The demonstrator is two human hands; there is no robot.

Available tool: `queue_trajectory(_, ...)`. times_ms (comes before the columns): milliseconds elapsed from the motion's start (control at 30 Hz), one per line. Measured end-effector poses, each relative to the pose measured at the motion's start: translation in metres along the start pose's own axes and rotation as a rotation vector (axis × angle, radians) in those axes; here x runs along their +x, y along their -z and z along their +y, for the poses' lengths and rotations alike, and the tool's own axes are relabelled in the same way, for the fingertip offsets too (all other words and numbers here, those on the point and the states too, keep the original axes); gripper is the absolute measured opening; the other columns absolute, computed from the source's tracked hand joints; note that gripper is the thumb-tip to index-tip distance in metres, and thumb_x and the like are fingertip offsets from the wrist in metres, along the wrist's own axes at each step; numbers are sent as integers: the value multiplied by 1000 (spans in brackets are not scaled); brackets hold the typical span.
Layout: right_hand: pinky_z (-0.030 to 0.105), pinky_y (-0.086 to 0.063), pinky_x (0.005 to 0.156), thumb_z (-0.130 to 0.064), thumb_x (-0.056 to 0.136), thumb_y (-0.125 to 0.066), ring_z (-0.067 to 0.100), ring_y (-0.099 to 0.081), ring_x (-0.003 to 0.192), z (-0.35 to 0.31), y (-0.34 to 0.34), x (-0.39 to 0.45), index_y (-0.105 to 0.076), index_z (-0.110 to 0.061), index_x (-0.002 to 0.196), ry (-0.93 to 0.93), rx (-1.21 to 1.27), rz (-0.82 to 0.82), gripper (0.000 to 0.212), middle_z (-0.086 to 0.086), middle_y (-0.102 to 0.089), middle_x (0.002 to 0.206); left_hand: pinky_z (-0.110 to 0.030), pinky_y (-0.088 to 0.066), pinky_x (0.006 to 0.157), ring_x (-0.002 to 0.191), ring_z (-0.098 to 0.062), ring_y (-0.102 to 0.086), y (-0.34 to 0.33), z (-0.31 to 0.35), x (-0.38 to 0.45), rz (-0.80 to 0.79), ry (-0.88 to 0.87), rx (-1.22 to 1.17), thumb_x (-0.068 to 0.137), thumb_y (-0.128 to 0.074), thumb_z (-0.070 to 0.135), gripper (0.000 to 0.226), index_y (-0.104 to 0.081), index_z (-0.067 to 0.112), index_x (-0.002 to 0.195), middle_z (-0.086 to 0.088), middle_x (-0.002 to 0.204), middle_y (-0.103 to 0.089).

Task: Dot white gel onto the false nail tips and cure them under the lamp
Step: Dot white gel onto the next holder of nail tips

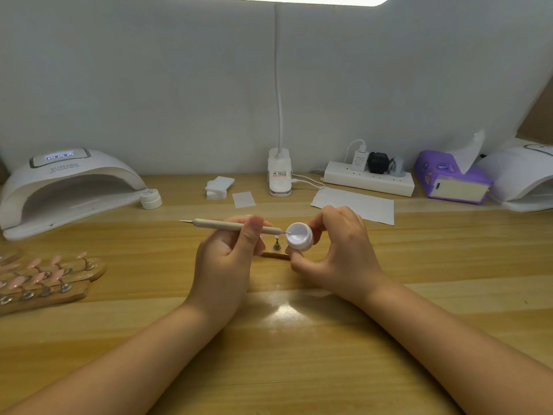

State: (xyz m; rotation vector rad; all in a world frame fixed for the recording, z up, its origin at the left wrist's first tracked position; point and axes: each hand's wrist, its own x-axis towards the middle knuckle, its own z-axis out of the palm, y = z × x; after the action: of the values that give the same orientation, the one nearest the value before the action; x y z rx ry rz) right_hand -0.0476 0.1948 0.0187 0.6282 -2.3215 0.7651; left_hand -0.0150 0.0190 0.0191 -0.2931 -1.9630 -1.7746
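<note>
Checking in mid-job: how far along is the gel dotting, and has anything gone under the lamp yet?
Done: the gel pot is open, its lid set by the lamp. In hand: the left hand holds the dotting pen, tip at the pot held by the right hand. Left: dots on the pink tips can't be made out; the lamp looks empty.

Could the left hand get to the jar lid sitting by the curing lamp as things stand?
Probably yes, but not freely: the left hand grips the dotting pen, so it would need to put that down. The bare table between it and the lid beside the lamp leaves the way open.
</note>
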Motion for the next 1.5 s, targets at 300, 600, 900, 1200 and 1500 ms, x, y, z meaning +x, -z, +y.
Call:
queue_trajectory(300,34,-43,68,-35,68,-79,14,-45,76,1,1,0,-53,-17,85,-43,44,-6,37,-6,-52,79,-12,-45,64,65,-1,-57,-1,1,0,14,3,3,91,-50,42,30,-68,20,86,9,63,-60)
queue_trajectory(600,34,-42,68,-36,70,-78,14,-46,77,0,1,-1,-52,-17,85,-56,63,19,35,-6,-53,79,-10,-43,63,64,-2,-56,-1,1,0,2,-10,14,92,-49,39,30,-69,17,87,10,62,-59)
queue_trajectory(900,33,-41,68,-34,69,-80,15,-45,76,0,0,-1,-52,-17,86,-27,26,8,36,-5,-53,79,-10,-44,65,66,-2,-57,-2,2,-2,-31,-32,18,94,-51,40,24,-68,24,89,11,65,-60)
queue_trajectory(1200,35,-41,67,-29,67,-80,16,-45,76,0,0,-1,-54,-15,86,-2,16,21,35,-4,-53,78,-8,-42,64,70,-1,-60,-5,10,-7,-76,-122,187,93,-48,32,17,-62,23,88,12,73,-63)
queue_trajectory(1500,35,-41,69,-29,67,-80,16,-45,76,-1,0,-1,-55,-14,86,6,3,9,34,-3,-53,78,-10,-42,61,68,-4,-60,-5,10,-7,-69,-120,215,92,-49,35,18,-62,23,88,10,72,-63)
